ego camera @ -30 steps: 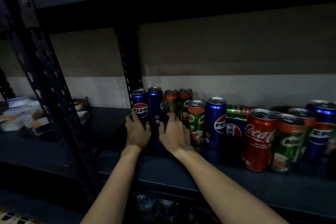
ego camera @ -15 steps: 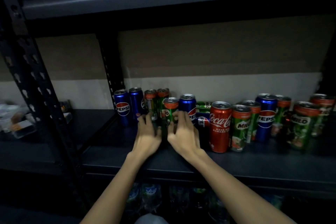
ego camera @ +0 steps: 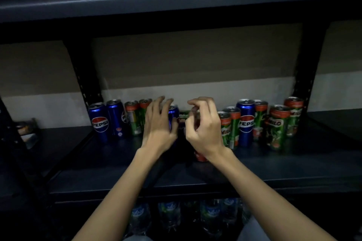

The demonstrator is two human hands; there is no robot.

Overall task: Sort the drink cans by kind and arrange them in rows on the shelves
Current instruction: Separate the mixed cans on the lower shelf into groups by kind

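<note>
Dim shelf [ego camera: 117,164], mixed cans in a row, left hand [ego camera: 158,127] fingers spread over a blue can [ego camera: 173,117], grip unclear, right hand [ego camera: 203,129] fingers curled before a red can [ego camera: 200,157], mostly hidden, grasp indiscernible, bottles [ego camera: 170,215] below, blurred.

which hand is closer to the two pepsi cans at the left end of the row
Left. The left hand is raised just right of the two Pepsi cans, with only two Milo cans between them. The right hand is further right, over the red can.
</note>
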